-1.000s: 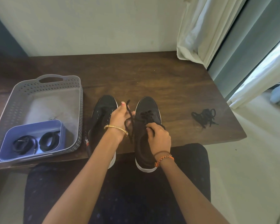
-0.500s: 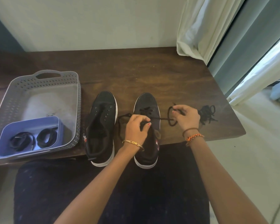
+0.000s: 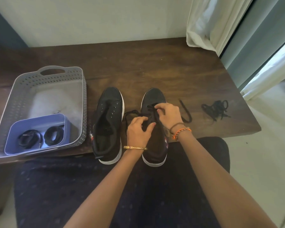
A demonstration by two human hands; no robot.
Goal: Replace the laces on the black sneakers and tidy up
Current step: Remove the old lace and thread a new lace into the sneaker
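Observation:
Two black sneakers with white soles stand side by side at the table's near edge. The left sneaker [image 3: 108, 122] has bare eyelets and no lace. On the right sneaker [image 3: 154, 99] a black lace [image 3: 186, 112] runs through the front eyelets; one end trails right, a loop lies to the left. My right hand [image 3: 169, 114] pinches the lace over the eyelets. My left hand [image 3: 138, 132] rests on the same sneaker's tongue area, fingers curled at the lace.
A grey perforated basket [image 3: 15, 102] stands at the left; inside it a lilac tub [image 3: 20, 129] holds two coiled black laces [image 3: 53, 134]. A loose tangle of black lace [image 3: 215, 109] lies at the table's right. White curtains [image 3: 209, 22] hang at the back right.
My right hand came back from the right side of the table to the right sneaker's eyelets. The lace end it had pulled out now trails on the table. The left hand stayed on the sneaker.

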